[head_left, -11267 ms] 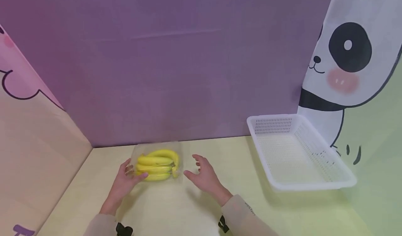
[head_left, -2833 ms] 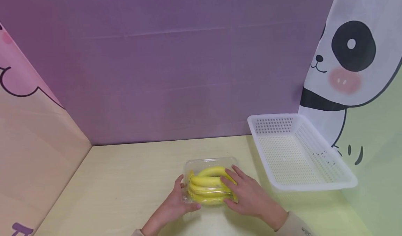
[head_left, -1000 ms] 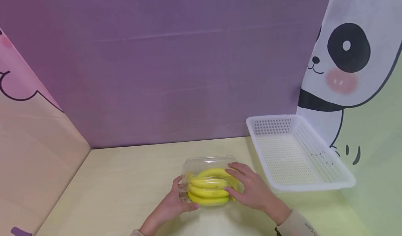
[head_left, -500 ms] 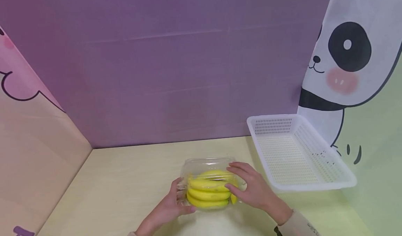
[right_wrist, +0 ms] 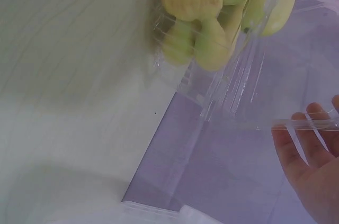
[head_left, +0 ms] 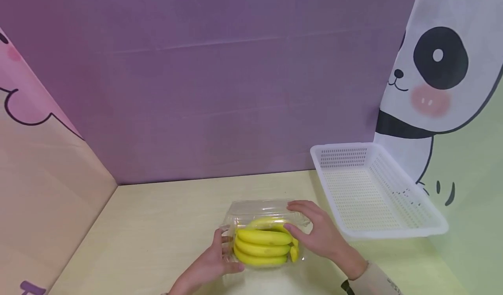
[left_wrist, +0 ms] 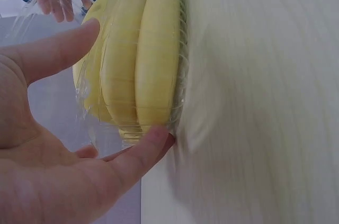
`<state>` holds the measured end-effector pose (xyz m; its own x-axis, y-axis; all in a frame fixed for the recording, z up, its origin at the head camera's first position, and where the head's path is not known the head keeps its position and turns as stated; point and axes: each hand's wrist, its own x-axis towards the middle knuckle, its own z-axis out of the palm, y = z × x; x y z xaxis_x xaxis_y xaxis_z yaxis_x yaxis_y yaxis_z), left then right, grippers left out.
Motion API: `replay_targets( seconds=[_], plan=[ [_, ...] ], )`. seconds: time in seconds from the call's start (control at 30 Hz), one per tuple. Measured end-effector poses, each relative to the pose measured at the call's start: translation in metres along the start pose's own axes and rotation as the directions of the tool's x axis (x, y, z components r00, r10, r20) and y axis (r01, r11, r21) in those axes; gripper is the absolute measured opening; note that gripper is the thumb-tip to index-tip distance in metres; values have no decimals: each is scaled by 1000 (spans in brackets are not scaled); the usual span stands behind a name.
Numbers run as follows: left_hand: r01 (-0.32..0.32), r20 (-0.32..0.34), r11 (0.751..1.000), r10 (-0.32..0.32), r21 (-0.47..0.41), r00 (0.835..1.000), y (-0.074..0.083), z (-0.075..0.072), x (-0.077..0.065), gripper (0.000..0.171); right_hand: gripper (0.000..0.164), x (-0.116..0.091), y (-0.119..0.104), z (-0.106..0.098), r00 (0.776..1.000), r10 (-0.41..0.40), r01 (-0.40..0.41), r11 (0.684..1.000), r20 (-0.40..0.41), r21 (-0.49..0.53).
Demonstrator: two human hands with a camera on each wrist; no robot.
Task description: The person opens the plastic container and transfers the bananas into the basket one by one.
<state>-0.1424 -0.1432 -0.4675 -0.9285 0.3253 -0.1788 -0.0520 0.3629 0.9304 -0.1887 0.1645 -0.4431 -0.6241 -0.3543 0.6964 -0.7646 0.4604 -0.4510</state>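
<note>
A bunch of yellow bananas (head_left: 262, 248) lies in a clear plastic clamshell box (head_left: 239, 265) at the front middle of the table. Its lid (head_left: 257, 207) is tilted up at the back, leaving the front bananas uncovered. At the box's left end, my left hand (head_left: 214, 258) holds the wall between thumb and fingers; the left wrist view shows its fingertips low at the corner, by the bananas (left_wrist: 156, 54). My right hand (head_left: 320, 231) grips the lid's right edge, and in the right wrist view the fingers (right_wrist: 288, 155) cross the clear rim.
A white perforated basket (head_left: 335, 207) stands on the table to the right, against the panda-printed wall (head_left: 440, 111). A purple wall (head_left: 204, 111) rises behind the table (head_left: 157, 225).
Earlier the box lay farther left, with the right hand apart from it. Over the last second the right hand has raised the lid up and back; the left hand stays at the left end.
</note>
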Motion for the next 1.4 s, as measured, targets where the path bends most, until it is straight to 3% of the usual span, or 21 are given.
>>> replay_targets(
  seconds=[0.27,0.63,1.1,1.27,1.4],
  plan=[
    [16,-14,999,-16,-40,1000,1,5,3,113,39,2,3,0,998,18,-14,997,-54,75],
    [42,-27,998,-44,-47,999,-1,6,5,114,46,6,7,2,988,25,-6,993,-151,122],
    [28,-42,999,-29,-30,999,-1,8,5,113,36,11,9,4,965,211,-174,959,-158,222],
    [42,-47,999,-43,-20,998,-2,8,7,114,32,12,10,4,945,288,-245,938,-155,245],
    [50,-50,999,-51,-16,997,-2,8,7,114,31,15,10,5,933,317,-258,920,-173,294]
  ],
)
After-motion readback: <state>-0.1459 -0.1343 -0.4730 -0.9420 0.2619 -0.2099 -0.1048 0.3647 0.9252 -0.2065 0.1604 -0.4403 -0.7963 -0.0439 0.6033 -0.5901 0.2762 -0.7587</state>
